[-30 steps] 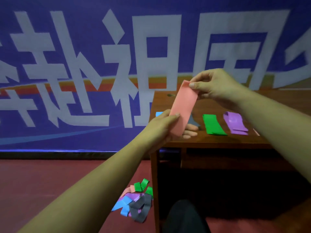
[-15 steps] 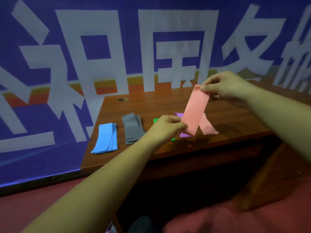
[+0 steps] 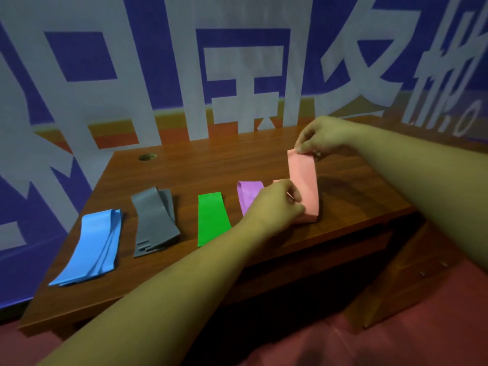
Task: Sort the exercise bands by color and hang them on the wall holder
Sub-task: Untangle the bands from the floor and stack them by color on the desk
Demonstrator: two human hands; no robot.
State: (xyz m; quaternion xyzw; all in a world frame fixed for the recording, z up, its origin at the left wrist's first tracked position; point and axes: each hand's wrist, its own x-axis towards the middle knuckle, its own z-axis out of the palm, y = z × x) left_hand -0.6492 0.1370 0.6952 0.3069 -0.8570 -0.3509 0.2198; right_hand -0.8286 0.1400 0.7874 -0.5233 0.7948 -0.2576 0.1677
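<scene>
**Table** (image 3: 184, 170): brown wood, standing against a blue banner (image 3: 79, 62) with large white characters. There is a small round hole (image 3: 148, 156) near its far left corner.

**Blue bands** (image 3: 92, 244): a flat stack at the left end of the table, reaching the front edge.

**Grey bands** (image 3: 154, 220): a stack of several layers just right of the blue bands, with the near ends slightly fanned.

**Green band** (image 3: 212, 219): lies flat to the right of the grey bands, apart from them.

**Purple band** (image 3: 247, 194): lies flat to the right of the green band. Its near end is hidden by the left hand.

**Pink band** (image 3: 303, 186): held steeply upright over the right part of the table, with its lower end at the tabletop.

**Pink sliver** (image 3: 278, 180): shows just behind the left hand, possibly a second pink band lying on the table.

**Left hand** (image 3: 277, 204): fingers curled, gripping the lower part of the pink band along its left edge.

**Right hand** (image 3: 324, 138): thumb and fingers pinch the top edge of the pink band.

**Cabinet** (image 3: 422, 273): low and wooden, to the right of the table, on a reddish floor (image 3: 396, 347).
</scene>
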